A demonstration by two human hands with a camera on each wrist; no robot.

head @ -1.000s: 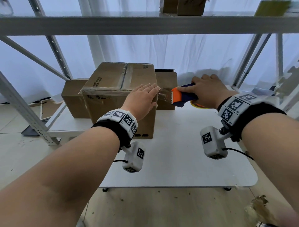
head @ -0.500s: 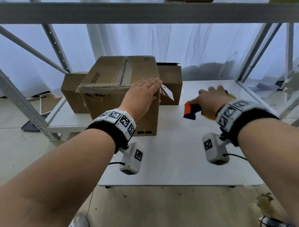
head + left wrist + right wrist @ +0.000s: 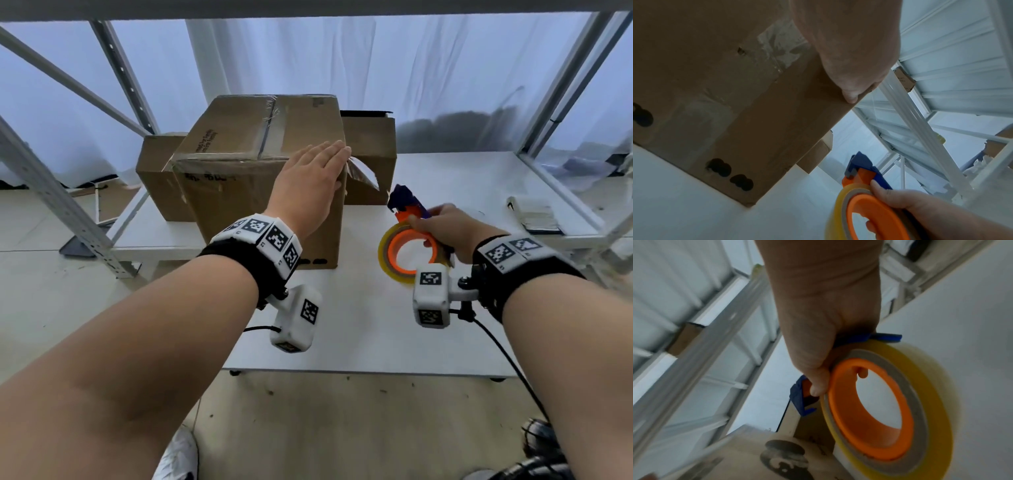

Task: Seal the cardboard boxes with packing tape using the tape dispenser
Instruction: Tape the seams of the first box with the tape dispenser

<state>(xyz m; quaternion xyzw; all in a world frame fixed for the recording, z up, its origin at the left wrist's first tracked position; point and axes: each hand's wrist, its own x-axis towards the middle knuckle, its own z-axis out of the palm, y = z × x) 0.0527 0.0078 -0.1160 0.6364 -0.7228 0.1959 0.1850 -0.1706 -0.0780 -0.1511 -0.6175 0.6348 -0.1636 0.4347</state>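
Head view: left hand, fingers straight, presses the cardboard box; its side print seems illegible. Right hand grips the tape dispenser.

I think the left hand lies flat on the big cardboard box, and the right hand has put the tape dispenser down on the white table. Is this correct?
Not quite. The left hand does lie flat on the big cardboard box, but the tape dispenser is not put down: the right hand grips it above the white table. The right wrist view shows the fingers curled round it.
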